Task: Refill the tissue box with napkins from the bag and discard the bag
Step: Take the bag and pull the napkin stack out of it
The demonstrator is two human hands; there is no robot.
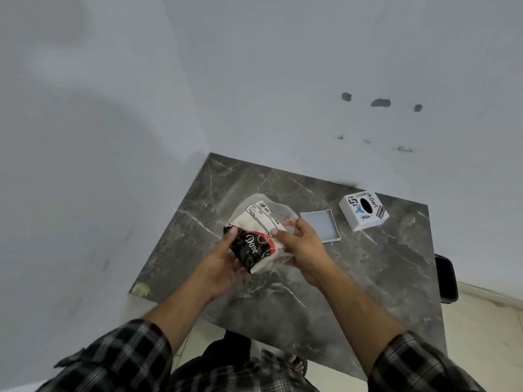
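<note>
I hold a plastic bag of napkins (256, 236) above the middle of the dark marble table (368, 278). The bag is clear with a black and red printed band and white napkins inside. My left hand (223, 264) grips its near left side, thumb on the black band. My right hand (301, 250) grips its right side, fingers on the loose clear plastic. The white tissue box (365, 210), covered in stickers and with a dark oval slot, stands at the back right. Its flat white base (319, 225) lies separately between the box and my right hand.
Pale walls meet in a corner behind the table's far left. A dark object (447, 278) sits off the table's right edge over the light floor. A worn patch (140, 288) marks the table's left corner. My legs stand at the near edge.
</note>
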